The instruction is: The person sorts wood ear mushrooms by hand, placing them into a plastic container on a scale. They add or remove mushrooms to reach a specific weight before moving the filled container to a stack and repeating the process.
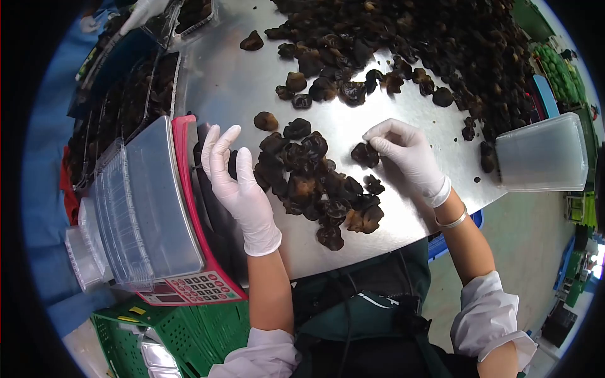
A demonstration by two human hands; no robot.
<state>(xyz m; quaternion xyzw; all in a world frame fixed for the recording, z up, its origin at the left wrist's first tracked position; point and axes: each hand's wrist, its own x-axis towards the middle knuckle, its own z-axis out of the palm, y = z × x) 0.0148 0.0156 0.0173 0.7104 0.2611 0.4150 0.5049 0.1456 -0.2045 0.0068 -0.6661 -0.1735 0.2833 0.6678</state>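
Note:
Both my hands wear white gloves over the metal table. The thumb and fingers of my right hand [406, 151] are closed on the edge of a dark wood ear mushroom [365, 155], close over the metal. My left hand [236, 189] is raised with its fingers apart, between the scale and a small pile of wood ear mushrooms [302, 164]. That pile is dark brown to black, with a few lighter brown pieces. A small loose piece [374, 184] lies between the pile and my right hand.
A large heap of wood ears [428, 31] covers the table's far side. To the left stands a red-rimmed scale [192, 208] with a clear plastic tray [123, 220] on it. Filled trays [126, 107] lie beyond. A translucent tub [542, 154] rests at right; another person's gloved hand [144, 12] shows top left.

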